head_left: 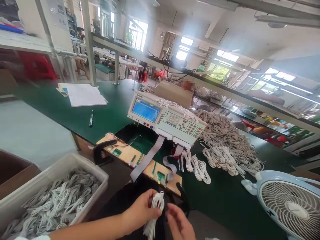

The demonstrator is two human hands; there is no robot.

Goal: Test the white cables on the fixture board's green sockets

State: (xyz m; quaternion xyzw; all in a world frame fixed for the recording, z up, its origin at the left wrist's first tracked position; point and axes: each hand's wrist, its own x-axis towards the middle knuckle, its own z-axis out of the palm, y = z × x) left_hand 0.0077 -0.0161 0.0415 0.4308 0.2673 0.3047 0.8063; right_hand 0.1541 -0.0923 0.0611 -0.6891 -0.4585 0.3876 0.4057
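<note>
My left hand (140, 210) is closed round a coiled bundle of white cable (154, 213), held upright just in front of me at the bottom of the view. My right hand (180, 224) is beside the bundle's lower part, fingers curled; I cannot see whether it grips the cable. In front of the hands lies a wooden test board (140, 160) with small green connector sockets. Flat grey ribbon cables join it to a white tester (165, 120) with a blue screen and keypad.
A white bin (53, 196) of coiled cables stands at my left. A large heap of white cables (225, 143) lies right of the tester, on the green table (105, 113). A small fan (290, 203) sits at right. Papers (83, 95) and a pen (91, 118) lie further back.
</note>
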